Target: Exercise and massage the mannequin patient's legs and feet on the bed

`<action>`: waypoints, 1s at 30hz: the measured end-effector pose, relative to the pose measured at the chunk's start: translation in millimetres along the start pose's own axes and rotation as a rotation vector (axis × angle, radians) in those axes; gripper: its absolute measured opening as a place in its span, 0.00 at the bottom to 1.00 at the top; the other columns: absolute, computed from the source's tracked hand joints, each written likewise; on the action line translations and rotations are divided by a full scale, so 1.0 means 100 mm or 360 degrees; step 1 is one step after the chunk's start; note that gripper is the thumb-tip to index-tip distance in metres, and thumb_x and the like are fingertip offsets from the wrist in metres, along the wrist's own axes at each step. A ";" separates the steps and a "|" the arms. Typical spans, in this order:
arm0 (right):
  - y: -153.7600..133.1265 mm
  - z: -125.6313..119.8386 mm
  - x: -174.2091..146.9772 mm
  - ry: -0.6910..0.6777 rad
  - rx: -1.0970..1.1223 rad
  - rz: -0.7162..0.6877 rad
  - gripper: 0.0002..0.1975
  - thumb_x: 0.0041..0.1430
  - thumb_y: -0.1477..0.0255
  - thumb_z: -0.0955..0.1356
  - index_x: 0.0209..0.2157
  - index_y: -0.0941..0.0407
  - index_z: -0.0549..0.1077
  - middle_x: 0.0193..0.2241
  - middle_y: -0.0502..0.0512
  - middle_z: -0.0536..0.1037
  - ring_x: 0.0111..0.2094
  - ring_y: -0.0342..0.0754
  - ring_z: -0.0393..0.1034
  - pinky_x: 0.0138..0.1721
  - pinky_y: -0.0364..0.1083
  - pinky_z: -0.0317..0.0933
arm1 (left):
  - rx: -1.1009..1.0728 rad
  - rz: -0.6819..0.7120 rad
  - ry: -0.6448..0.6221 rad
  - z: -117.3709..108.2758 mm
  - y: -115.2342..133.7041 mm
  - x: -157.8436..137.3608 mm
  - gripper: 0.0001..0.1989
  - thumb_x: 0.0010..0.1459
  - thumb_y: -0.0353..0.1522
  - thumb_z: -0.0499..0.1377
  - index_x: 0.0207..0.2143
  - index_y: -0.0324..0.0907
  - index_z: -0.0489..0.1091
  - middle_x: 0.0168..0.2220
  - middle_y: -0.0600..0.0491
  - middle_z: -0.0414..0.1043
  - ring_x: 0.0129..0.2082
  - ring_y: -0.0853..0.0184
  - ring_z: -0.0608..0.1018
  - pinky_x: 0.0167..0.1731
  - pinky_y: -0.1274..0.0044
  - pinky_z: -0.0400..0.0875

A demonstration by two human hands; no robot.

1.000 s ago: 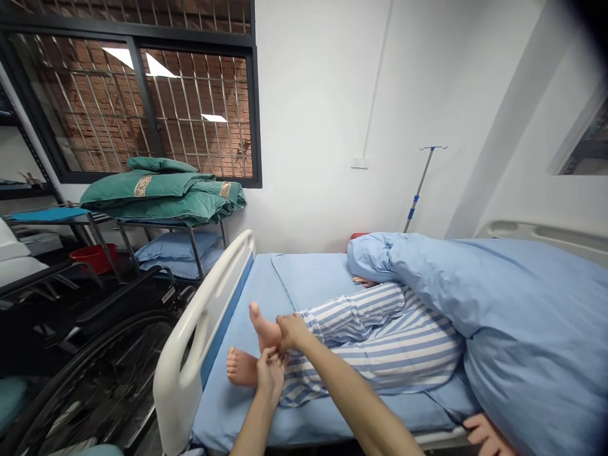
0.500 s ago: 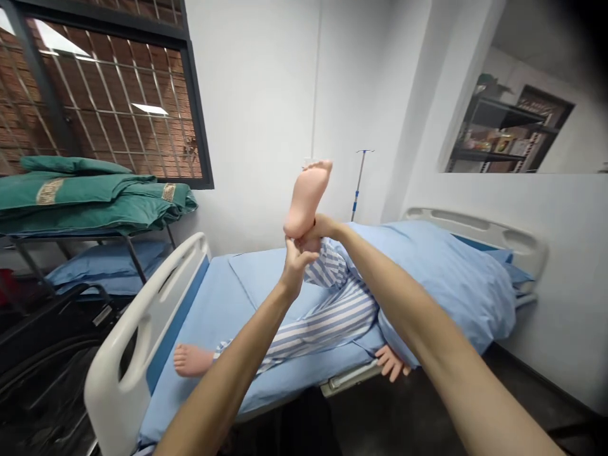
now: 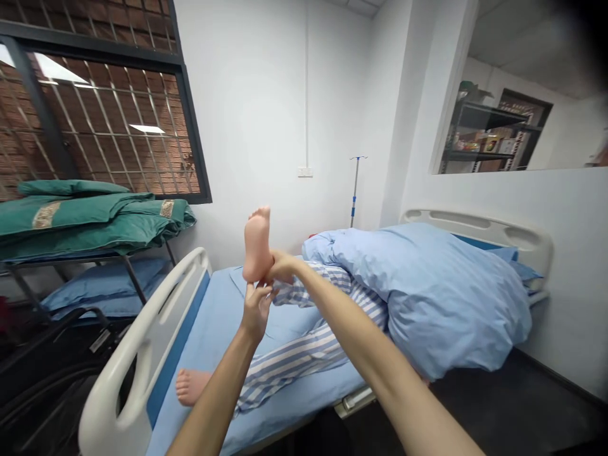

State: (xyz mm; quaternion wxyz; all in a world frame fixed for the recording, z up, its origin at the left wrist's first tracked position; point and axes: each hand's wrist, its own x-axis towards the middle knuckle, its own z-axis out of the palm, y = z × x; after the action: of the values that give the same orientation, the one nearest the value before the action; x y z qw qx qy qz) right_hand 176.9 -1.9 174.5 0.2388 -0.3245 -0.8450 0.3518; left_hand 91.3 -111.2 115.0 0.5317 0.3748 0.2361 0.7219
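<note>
A patient manikin in blue-and-white striped trousers [image 3: 294, 354] lies on the bed. One of its feet [image 3: 257, 246] is raised, sole towards me and toes up. My left hand [image 3: 256, 309] grips the heel and ankle of that leg from below, its fingers partly hidden. Wrapped round the ankle from the right is my right hand [image 3: 283, 265], closed. The other foot [image 3: 192, 385] rests on the sheet, partly behind my left forearm. A light blue quilt [image 3: 437, 297] covers the manikin's upper body.
At the left is the bed's footboard [image 3: 142, 354], with a black wheelchair [image 3: 61, 361] beside it. Green folded bedding [image 3: 95, 218] lies on a rack under a barred window. A drip stand [image 3: 354, 190] stands behind the bed, whose headboard [image 3: 475, 221] is at the right.
The raised leg has come down and to the left with both my hands on it. The knee looks straighter. My view has shifted slightly, and the manikin's hand no longer shows.
</note>
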 end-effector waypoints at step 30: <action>0.11 0.59 -0.05 -0.0121 -0.0672 -0.0101 0.21 0.34 0.68 0.70 0.35 0.56 0.69 0.29 0.48 0.75 0.32 0.49 0.69 0.30 0.43 0.60 | -0.0582 -0.0158 -0.0002 -0.46 -0.17 -0.39 0.16 0.45 0.28 0.52 0.39 0.44 0.67 0.43 0.51 0.69 0.49 0.57 0.68 0.51 0.61 0.58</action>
State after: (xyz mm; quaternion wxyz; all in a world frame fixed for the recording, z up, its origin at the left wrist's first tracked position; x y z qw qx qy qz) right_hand 147.6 -25.5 127.6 0.1446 -0.3270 -0.9181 0.1711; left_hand 70.9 -140.3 63.5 0.6259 0.2602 0.1189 0.7255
